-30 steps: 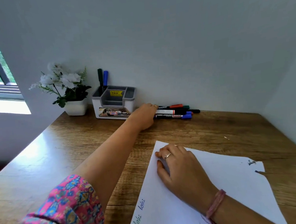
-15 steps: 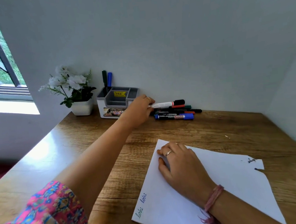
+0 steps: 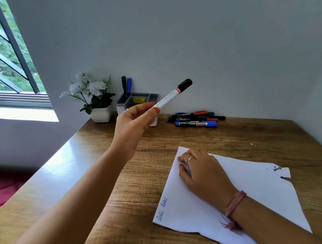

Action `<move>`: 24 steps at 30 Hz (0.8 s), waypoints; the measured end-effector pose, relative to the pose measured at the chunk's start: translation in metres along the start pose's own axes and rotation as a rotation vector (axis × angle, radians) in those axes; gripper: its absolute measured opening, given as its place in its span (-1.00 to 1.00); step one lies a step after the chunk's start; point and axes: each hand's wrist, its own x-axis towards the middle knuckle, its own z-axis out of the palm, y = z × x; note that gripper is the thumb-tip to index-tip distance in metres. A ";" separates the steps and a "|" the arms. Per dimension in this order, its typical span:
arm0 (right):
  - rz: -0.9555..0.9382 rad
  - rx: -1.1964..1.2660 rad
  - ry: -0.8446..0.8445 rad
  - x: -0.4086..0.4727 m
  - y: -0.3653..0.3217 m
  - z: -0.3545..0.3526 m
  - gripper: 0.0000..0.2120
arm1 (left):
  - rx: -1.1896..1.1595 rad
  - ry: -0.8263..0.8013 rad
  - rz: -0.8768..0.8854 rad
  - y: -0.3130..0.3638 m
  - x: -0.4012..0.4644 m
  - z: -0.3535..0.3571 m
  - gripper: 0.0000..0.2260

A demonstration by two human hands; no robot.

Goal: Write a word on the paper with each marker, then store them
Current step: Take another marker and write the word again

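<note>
My left hand [image 3: 134, 124] is raised above the desk and grips a white marker with a black cap [image 3: 173, 95], cap pointing up and right. My right hand [image 3: 200, 172] lies flat, palm down, on the white paper [image 3: 258, 197], near its far left corner. Two small words, one green and one blue [image 3: 163, 208], are written along the paper's left edge. Several capped markers [image 3: 195, 118] lie in a pile against the back wall. The grey and white organiser [image 3: 144, 100] behind my left hand holds a dark marker and a blue marker [image 3: 127, 84] upright.
A white pot of white flowers [image 3: 95, 100] stands left of the organiser. The wooden desk [image 3: 103, 186] meets walls at the back and right, with a window at the far left. The paper's right corner is torn and ink-stained [image 3: 277, 168].
My left hand picked the black-capped marker out of the pile by the wall, lifted it and drew it back toward me. My right hand stayed on the paper.
</note>
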 end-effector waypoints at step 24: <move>0.162 0.306 -0.023 0.011 -0.013 -0.042 -0.81 | -0.146 -0.135 -0.134 -0.013 -0.033 -0.005 -0.95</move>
